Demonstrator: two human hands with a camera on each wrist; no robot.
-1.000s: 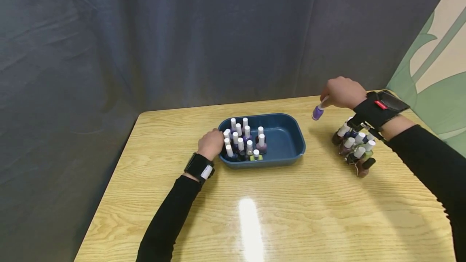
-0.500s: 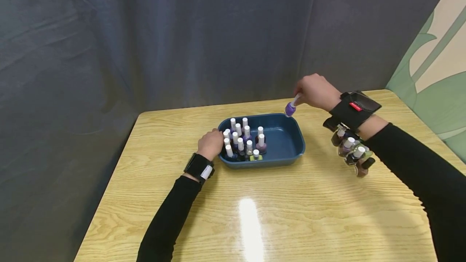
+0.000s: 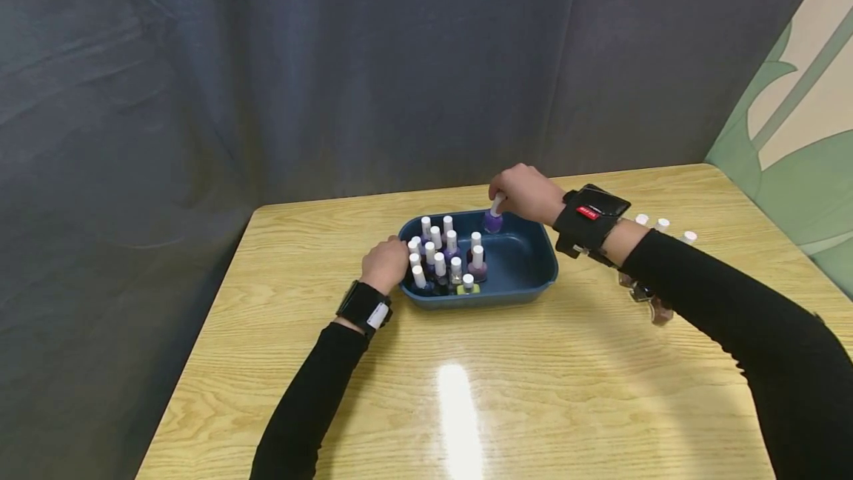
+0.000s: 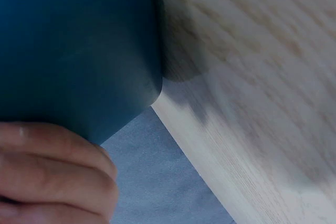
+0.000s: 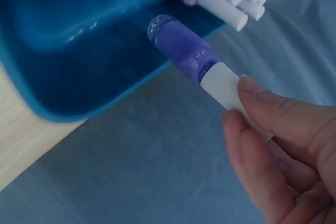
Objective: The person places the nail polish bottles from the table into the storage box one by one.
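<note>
While the right hand [image 3: 526, 192] hung over the far side of the blue tray [image 3: 529, 272], its thumb and fingers [image 5: 273, 119] pinched the white cap of a purple nail polish bottle [image 3: 493, 219], the other fingers loosely curled behind. That bottle pointed glass end down into the tray, just above the floor as far as the head view showed; the right wrist view had its body [image 5: 184, 45] over the tray's open interior, and whether it touched the bottom could not be told. Just to the hand's left, inside the tray, stood a cluster of white-capped bottles [image 3: 443, 258], upright and close together, the nearest of them right beside the held one. The left hand [image 3: 385, 264] rested against the tray's left end, fingers [image 4: 52, 171] curled and pressed together against the outer wall at its corner; whether the thumb hooked over the rim could not be told. Behind the right forearm, partly hidden by the black sleeve, a second group of bottles [image 3: 649, 295] stood on the wooden table [image 3: 466, 391], with a few white caps [image 3: 661, 225] showing beyond the arm. A dark curtain [image 3: 333, 72] hung past the table's far edge.
</note>
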